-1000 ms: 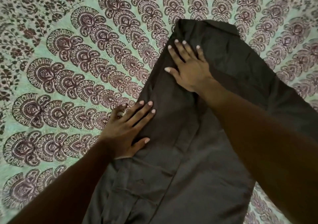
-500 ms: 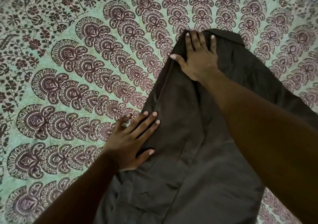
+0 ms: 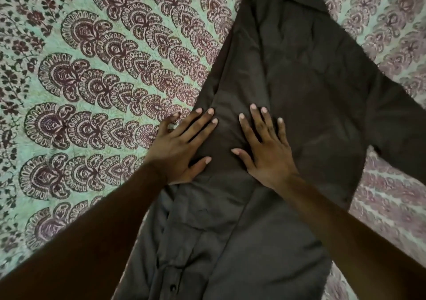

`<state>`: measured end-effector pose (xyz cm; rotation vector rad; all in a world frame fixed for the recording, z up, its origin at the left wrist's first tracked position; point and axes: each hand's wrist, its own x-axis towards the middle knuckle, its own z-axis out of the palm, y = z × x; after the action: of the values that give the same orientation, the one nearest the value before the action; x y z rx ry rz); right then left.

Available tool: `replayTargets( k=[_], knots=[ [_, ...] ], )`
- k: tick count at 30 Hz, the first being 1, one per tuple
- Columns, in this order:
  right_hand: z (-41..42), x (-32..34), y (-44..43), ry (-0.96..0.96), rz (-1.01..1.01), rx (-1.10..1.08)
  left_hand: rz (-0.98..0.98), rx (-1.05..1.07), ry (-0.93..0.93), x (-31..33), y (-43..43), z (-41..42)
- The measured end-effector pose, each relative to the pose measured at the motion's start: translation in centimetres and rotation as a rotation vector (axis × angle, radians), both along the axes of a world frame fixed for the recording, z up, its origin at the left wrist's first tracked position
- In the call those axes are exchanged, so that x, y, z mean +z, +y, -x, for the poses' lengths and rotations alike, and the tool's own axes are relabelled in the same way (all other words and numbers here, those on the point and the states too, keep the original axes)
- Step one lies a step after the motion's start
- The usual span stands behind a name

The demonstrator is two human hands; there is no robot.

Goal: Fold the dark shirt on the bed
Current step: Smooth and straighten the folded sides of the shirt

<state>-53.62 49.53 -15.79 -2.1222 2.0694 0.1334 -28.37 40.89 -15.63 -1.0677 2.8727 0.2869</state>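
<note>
**Smoothing Stroke Returning to Mid-Garment**

The dark olive-brown woven button-front shirt (image 3: 299,80) is lying flat on the mint-green bedspread with maroon printed fan motifs (image 3: 92,92), running from the near centre of the scene to the far right. Its left side is appearing already turned inward, forming a long straight edge. The button placket (image 3: 175,272) is showing at the near end, and a sleeve section (image 3: 396,138) is spreading out to the right.

The right hand (image 3: 267,152) is now resting at mid-garment, just beside the left hand (image 3: 182,147). Half a second ago it was reaching to the far end of the shirt, so it is coming back toward the near side after a pressing stroke along the fold. The left hand is remaining on the left folded edge, its outer fingers overlapping onto the bedspread.

Grip state: both hands are lying flat, palms down, fingers straight and spread, pressing on the cloth. Neither is pinching or gathering any fabric.

Meaning for the task: the left lengthwise fold is looking set and flattened (a few soft creases are still showing between the hands). The right side and sleeve are still lying unfolded, so the task is judged partly done. The next step is probably calling for the right side to be brought inward in the same way.
</note>
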Motion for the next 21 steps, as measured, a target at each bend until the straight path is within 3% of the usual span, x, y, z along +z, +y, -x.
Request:
replayTargets(
  k=[7, 13, 15, 19, 21],
  knots=[
    [-5.6, 0.4, 6.4, 0.005, -0.004, 0.001, 0.029, -0.017, 0.025, 0.3, 0.1, -0.1],
    [-11.9, 0.8, 13.4, 0.0, -0.009, -0.047, -0.052, -0.104, 0.332, 2.5, 5.6, -3.6],
    [-13.5, 0.9, 15.6, 0.0, -0.031, -0.062, -0.155, -0.194, 0.253, 3.1, 8.6, -6.0],
    [-16.4, 1.8, 19.8, -0.012, -0.092, -0.099, -0.149, -0.284, -0.105, 2.4, 11.8, -10.0],
    [-17.5, 2.3, 21.8, -0.035, -0.121, -0.088, -0.162, -0.31, -0.179, 2.3, 12.0, -10.4]
  ],
)
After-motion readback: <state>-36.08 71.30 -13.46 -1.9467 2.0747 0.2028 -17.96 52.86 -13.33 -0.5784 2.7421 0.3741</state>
